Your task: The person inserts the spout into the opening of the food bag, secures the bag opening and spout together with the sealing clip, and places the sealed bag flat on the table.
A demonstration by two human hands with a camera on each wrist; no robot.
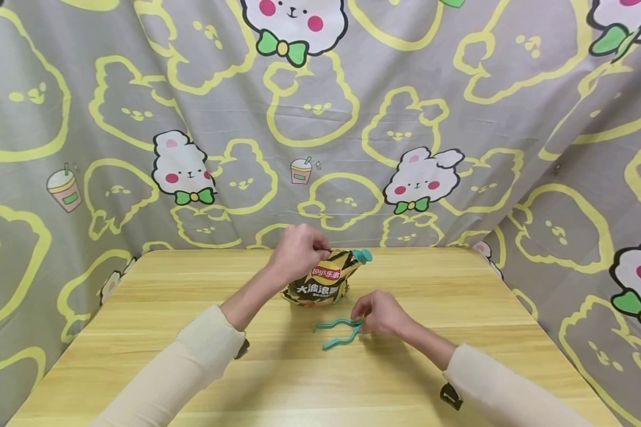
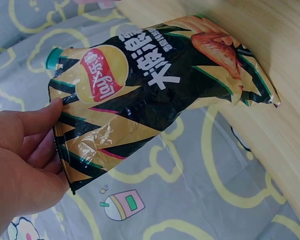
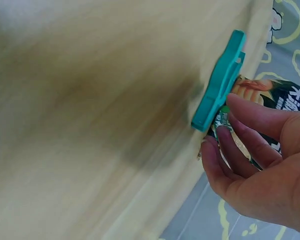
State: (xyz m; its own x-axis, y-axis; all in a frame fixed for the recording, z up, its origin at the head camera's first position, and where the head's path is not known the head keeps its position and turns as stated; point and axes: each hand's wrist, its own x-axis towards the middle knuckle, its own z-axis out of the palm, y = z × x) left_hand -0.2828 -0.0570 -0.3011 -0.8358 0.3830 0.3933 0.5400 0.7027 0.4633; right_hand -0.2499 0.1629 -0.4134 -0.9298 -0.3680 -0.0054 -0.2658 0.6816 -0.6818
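Observation:
A black and gold Lay's chip bag [image 1: 320,287] stands on the table, its upper edge pinched by my left hand [image 1: 299,252]. In the left wrist view, thumb and fingers of the left hand [image 2: 27,155] grip one end of the bag [image 2: 140,95]. A teal round cap-like piece [image 1: 362,255] sits at the bag's upper right corner. In front of the bag, my right hand [image 1: 383,314] pinches a teal bag clip [image 1: 342,340] near its joined end. The clip's two arms are spread apart, pointing left. The right wrist view shows the clip [image 3: 220,82] beside the thumb.
The light wooden table [image 1: 192,350] reaches back to a grey patterned curtain [image 1: 235,178]. Curtain also hangs along both sides. A dark strap piece [image 1: 451,395] shows under the right sleeve.

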